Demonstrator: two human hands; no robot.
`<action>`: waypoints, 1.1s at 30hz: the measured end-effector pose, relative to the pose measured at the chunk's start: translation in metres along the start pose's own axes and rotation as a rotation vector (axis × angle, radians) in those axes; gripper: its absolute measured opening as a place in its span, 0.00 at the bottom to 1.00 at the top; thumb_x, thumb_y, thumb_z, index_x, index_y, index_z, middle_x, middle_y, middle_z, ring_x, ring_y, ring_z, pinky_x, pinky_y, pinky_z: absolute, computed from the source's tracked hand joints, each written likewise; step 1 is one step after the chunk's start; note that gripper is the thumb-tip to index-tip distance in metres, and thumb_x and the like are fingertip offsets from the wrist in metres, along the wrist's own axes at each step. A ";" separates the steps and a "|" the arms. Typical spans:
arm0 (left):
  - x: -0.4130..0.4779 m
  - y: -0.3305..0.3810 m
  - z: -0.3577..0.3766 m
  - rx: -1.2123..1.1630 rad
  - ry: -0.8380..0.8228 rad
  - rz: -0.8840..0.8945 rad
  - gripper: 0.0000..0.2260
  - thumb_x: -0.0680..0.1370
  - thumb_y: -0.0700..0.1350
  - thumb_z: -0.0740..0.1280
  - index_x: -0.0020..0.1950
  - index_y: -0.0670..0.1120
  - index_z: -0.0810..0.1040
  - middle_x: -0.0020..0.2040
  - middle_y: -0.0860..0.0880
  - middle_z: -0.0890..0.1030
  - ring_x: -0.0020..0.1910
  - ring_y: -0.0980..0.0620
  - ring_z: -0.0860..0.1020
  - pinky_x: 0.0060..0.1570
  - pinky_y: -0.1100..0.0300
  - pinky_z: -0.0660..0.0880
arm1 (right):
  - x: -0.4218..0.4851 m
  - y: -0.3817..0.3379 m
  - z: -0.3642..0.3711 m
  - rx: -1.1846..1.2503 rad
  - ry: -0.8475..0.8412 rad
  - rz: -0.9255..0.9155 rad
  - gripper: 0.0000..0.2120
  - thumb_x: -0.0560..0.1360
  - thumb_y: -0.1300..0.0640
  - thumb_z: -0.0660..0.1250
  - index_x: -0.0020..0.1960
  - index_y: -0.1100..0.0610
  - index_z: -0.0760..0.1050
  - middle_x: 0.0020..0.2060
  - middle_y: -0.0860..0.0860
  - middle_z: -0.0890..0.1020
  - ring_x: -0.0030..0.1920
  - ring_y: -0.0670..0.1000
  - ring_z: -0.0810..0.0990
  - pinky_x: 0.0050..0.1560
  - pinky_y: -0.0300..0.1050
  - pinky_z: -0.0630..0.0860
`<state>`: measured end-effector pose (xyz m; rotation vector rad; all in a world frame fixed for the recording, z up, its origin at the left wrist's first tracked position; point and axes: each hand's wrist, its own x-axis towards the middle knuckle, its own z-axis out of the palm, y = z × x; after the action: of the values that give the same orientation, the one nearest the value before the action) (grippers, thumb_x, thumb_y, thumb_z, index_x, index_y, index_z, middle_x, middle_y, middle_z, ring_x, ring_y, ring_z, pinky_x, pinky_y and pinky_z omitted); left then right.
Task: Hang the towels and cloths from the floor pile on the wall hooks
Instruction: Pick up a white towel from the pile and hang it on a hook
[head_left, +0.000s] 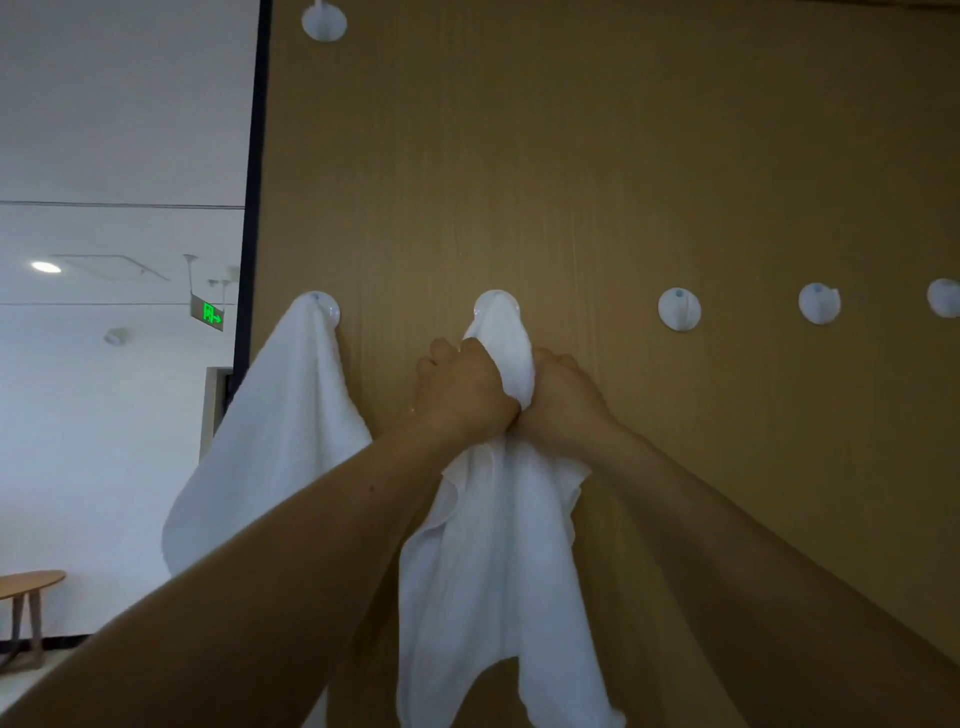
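A white towel hangs down the tan wood wall, its top bunched over a round white hook. My left hand and my right hand both grip the gathered towel just below that hook, one on each side. Another white towel hangs by itself from the hook to the left. Bare white hooks sit to the right and at the frame edge, with one more high up. The floor pile is out of view.
The wood wall ends at a dark vertical edge on the left. Beyond it lie a white room, a green exit sign and a small wooden table low at the far left.
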<state>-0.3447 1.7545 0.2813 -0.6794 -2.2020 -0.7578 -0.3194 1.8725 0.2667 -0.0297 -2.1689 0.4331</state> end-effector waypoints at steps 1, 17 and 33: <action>-0.003 -0.002 0.002 -0.101 0.008 0.016 0.24 0.72 0.47 0.70 0.64 0.41 0.67 0.57 0.42 0.72 0.53 0.44 0.73 0.46 0.59 0.70 | -0.002 0.000 0.001 0.091 -0.024 0.004 0.15 0.76 0.58 0.68 0.61 0.59 0.75 0.54 0.55 0.80 0.53 0.53 0.79 0.52 0.45 0.76; -0.080 -0.063 0.070 -1.140 -0.074 -0.030 0.11 0.69 0.52 0.75 0.44 0.46 0.82 0.39 0.52 0.85 0.37 0.55 0.83 0.33 0.66 0.77 | -0.076 0.057 0.025 0.579 0.059 0.080 0.14 0.74 0.49 0.71 0.59 0.47 0.76 0.52 0.43 0.82 0.51 0.42 0.81 0.52 0.45 0.80; -0.233 -0.112 0.161 -0.896 -0.269 -0.261 0.06 0.79 0.41 0.62 0.51 0.42 0.78 0.46 0.47 0.80 0.46 0.47 0.78 0.49 0.58 0.75 | -0.279 0.067 0.069 0.281 0.007 0.596 0.18 0.73 0.52 0.72 0.60 0.56 0.73 0.46 0.48 0.81 0.47 0.49 0.80 0.46 0.41 0.75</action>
<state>-0.3445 1.7306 -0.0224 -0.9561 -2.1440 -1.9333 -0.2165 1.8655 -0.0093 -0.5281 -2.0458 1.0682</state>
